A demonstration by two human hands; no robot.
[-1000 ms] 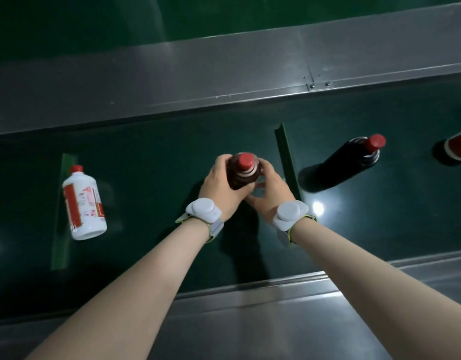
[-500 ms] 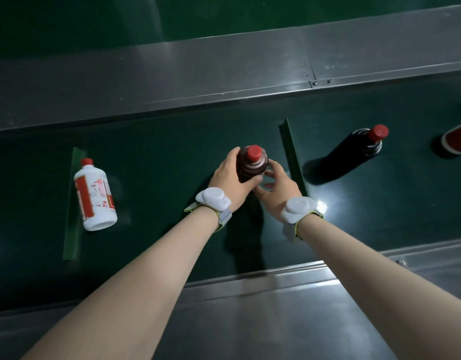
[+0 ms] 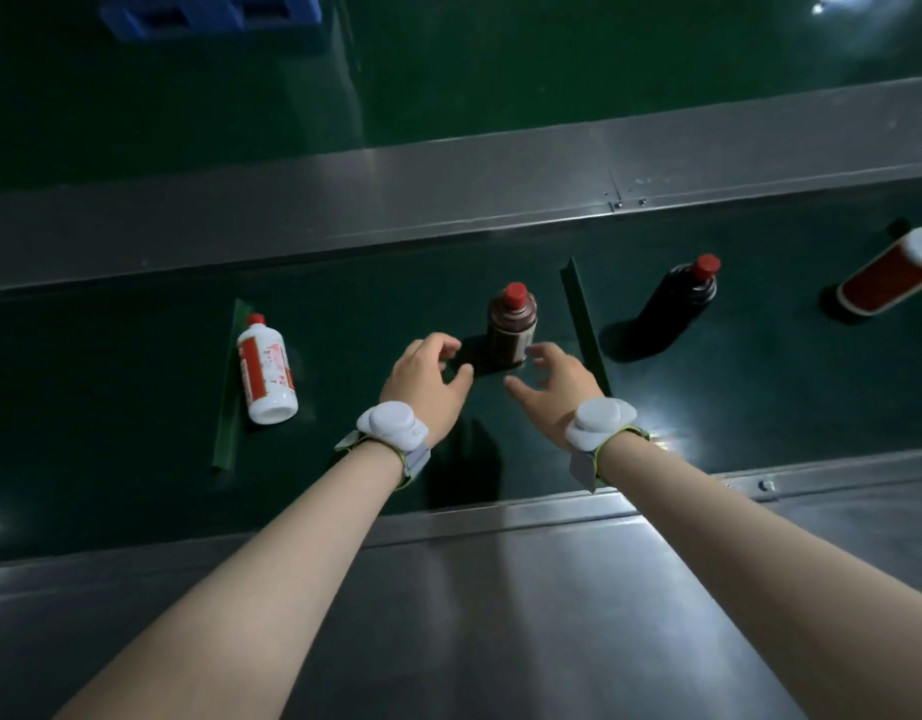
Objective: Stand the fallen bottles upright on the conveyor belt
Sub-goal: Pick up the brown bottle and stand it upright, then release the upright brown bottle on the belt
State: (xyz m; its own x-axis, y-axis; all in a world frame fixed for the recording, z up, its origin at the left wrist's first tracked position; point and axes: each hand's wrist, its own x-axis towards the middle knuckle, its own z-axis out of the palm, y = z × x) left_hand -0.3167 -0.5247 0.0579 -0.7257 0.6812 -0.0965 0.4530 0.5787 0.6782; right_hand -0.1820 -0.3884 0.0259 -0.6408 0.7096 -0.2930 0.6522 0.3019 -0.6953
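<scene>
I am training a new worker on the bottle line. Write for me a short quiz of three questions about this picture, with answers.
1. True or false: the brown bottle between the hands stands upright.
2. Which bottle lies flat? A) white bottle B) black bottle
3. Fill in: the left hand and the right hand are both ____, holding nothing.

Key: 1 true; 2 A; 3 open

The conveyor belt (image 3: 137, 356) looked like smooth, glossy dark green rubber or plastic, throwing back bright lamp glints near the right. Both side rails (image 3: 448, 189) were brushed metal with a dull sheen. The white bottle (image 3: 266, 371) on the left had a glossy, ceramic-like body; the brown bottle (image 3: 512, 324) at centre seemed shiny glass with a red plastic-looking cap.
</scene>
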